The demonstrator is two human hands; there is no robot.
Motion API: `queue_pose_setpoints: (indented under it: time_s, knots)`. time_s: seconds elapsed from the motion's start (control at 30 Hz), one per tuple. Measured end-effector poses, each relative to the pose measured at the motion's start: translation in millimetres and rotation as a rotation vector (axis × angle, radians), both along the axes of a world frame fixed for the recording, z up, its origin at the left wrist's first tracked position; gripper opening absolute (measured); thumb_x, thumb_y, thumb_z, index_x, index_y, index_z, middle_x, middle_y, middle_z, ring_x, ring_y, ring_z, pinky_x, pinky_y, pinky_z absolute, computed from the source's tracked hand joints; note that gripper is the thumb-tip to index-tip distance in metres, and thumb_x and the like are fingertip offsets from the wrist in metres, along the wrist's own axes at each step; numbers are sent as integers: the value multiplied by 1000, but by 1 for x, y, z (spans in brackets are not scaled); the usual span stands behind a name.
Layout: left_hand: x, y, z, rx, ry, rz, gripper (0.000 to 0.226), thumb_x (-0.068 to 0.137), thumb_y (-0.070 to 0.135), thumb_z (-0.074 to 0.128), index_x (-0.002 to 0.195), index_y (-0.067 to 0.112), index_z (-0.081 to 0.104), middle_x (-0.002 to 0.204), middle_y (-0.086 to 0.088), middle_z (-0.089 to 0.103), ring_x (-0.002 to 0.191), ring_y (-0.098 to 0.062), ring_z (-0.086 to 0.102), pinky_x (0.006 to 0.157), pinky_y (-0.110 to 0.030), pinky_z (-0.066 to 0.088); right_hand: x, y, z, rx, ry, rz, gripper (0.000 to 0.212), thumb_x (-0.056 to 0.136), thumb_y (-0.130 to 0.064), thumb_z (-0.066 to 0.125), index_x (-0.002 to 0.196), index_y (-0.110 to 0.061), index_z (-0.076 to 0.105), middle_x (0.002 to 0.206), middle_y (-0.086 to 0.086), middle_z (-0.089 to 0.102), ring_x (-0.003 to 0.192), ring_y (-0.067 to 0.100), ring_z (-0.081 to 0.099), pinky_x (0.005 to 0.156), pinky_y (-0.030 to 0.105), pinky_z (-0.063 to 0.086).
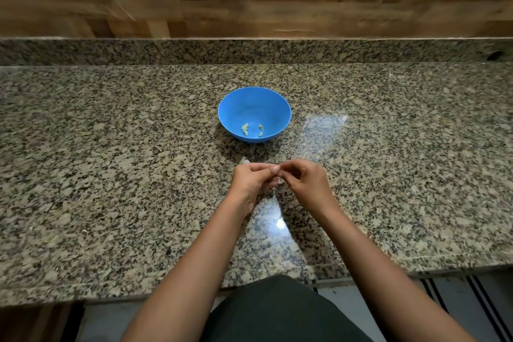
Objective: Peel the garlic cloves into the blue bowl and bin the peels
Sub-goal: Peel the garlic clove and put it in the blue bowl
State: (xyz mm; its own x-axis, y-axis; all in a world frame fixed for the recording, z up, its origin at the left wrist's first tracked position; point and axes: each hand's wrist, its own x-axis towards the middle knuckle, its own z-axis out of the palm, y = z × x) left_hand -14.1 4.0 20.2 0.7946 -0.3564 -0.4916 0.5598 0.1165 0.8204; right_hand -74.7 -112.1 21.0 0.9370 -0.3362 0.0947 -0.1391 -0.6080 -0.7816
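While a garlic clove is pinched between both hands, its skin is seemingly being worked loose.
The left hand and right hand are held fingertips together near the blue bowl, where peeled cloves lie, presumably for a short drop.

Blue bowl with peeled garlic cloves
The round bowl stands upright, a few pale cloves lying loose on its near floor; a whitish garlic piece lies nearer, apart from the bowl.
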Motion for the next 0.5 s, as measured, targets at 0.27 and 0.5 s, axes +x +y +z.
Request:
queue_pose_setpoints:
  time_s: [0.27, 0.5]
  knots:
    - [0, -12, 1, -36, 106, 86, 6, 83, -6, 62, 78, -5, 64, 69, -13, 65, 59, -15, 62, 60, -21, 56, -2, -3, -13, 74, -77, -113, 6, 85, -7, 64, 88, -9, 69, 80, 2, 67, 70, 10, 62, 64, 17, 51]
    - [15, -30, -14, 267, -138, 36, 4, 85, 1, 64, 87, -1, 67, 74, -8, 66, 60, -12, 61, 68, -24, 56, -2, -20, -17, 203, 42, -236, 9, 88, -8, 61, 89, -15, 67, 80, -2, 66, 71, 14, 62, 71, 30, 56]
